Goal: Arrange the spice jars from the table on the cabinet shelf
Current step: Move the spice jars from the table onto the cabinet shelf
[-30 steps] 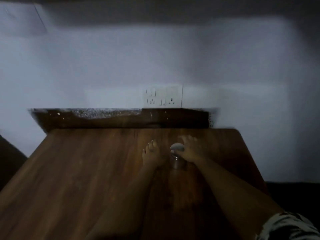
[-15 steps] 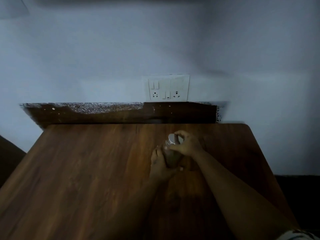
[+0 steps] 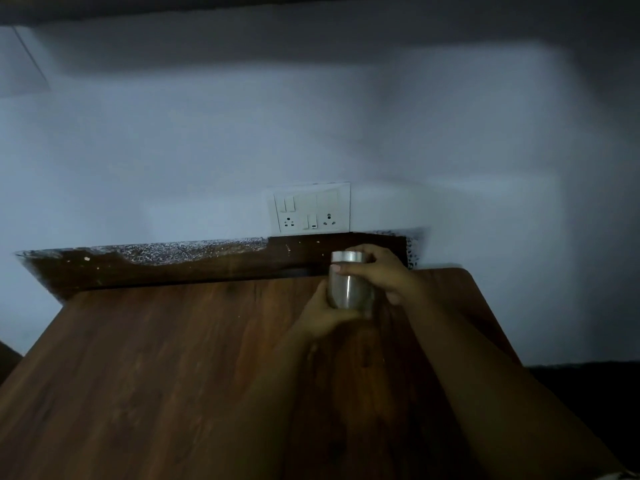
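Note:
A small steel spice jar (image 3: 350,289) with a silver lid is held above the far part of the wooden table (image 3: 156,368). My left hand (image 3: 323,315) cups its lower left side and bottom. My right hand (image 3: 384,275) wraps around its upper part, thumb across the front just under the lid. The jar stands roughly upright, lifted off the tabletop. No cabinet shelf shows in this dim view.
A white switch and socket plate (image 3: 311,211) sits on the pale wall behind the table. A dark wooden board (image 3: 194,265) with chipped paint runs along the table's back edge. A dark band crosses the frame's top.
The jar stood on the table under my right hand; my left hand joined it, and both hands have lifted it up and away from the tabletop.

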{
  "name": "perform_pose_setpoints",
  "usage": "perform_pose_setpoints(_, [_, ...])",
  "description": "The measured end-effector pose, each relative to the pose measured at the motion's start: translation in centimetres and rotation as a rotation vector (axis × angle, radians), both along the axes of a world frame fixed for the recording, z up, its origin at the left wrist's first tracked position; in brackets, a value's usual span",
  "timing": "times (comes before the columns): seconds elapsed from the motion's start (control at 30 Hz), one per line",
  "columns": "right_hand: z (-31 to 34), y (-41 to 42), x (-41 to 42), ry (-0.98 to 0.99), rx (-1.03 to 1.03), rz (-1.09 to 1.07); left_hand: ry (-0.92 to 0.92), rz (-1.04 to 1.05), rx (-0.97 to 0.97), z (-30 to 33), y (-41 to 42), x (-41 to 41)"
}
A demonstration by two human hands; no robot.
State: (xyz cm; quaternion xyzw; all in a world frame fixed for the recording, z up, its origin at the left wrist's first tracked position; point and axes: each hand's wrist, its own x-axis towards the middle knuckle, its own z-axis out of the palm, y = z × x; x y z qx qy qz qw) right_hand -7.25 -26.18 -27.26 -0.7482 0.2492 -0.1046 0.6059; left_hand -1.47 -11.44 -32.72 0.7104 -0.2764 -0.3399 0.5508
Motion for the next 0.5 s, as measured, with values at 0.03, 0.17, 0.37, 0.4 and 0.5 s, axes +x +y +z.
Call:
perform_pose_setpoints(0.03, [0.4,-0.3,-0.3,-0.019,0.054,0.025,0.181,-0.054,-0.054,0.7,0.3,0.2])
perform_pose_setpoints(0.17, [1.5,-0.8,-1.0,-0.043,-0.037,-0.042,-0.132,0.042,0.022,3.0,-0.6,-1.2])
perform_pose_setpoints(0.37, [4.5,-0.3,-2.7,-0.1,-0.004,-0.027,0.128,0.042,-0.122,5.5,-0.1,-2.9])
perform_pose_setpoints(0.4, [5.2,-0.4,-3.2,-0.105,0.023,-0.006,0.189,-0.002,-0.154,5.9,0.1,-3.1])
perform_pose_setpoints(0.5, [6.3,-0.5,-4.3,-0.11,-0.045,-0.024,-0.11,-0.04,-0.09,6.8,-0.4,-4.5])
